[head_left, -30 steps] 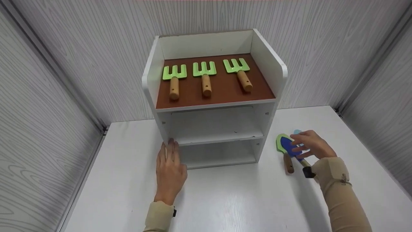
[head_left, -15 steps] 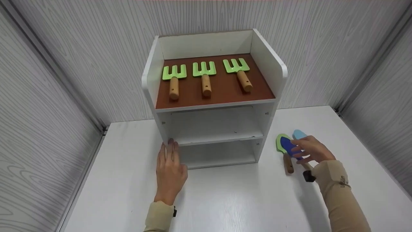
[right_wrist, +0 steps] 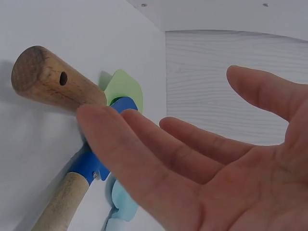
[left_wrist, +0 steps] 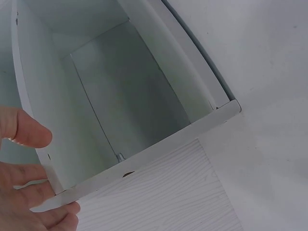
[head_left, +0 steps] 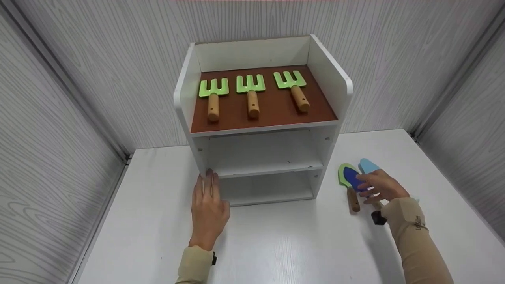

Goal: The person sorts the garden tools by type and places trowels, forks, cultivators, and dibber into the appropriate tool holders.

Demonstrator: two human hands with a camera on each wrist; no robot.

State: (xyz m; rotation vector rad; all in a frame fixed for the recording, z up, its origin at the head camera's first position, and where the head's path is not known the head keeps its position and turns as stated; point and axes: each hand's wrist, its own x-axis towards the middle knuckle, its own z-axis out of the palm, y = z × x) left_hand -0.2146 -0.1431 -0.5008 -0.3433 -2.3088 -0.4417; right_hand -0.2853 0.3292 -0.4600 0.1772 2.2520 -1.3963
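Observation:
My left hand [head_left: 209, 217] rests its straight fingers against the lower left front edge of a white shelf unit [head_left: 345, 90]. Seen from the left wrist, the fingertips [left_wrist: 36, 192] touch that edge, and the thumb lies apart from them. Over on the right, my right hand [head_left: 382, 186] hovers above several small garden trowels, holding nothing. A green trowel [head_left: 353, 200] with a wooden handle, a dark blue trowel [head_left: 350, 175] and a light blue trowel [head_left: 367, 165] lie there, partly overlapping. The right wrist view shows extended fingers [right_wrist: 139, 159] near the green trowel's handle [right_wrist: 60, 79].
Three green hand forks [head_left: 213, 96] with wooden handles lie spread on the unit's brown top [head_left: 272, 112]. Below are two white compartments. Wood-grain panels [head_left: 71, 118] enclose the white table [head_left: 276, 244] at the back and both sides.
My right hand has moved slightly down and towards me, so more of the light blue trowel shows. The left hand has stayed on the shelf unit's edge.

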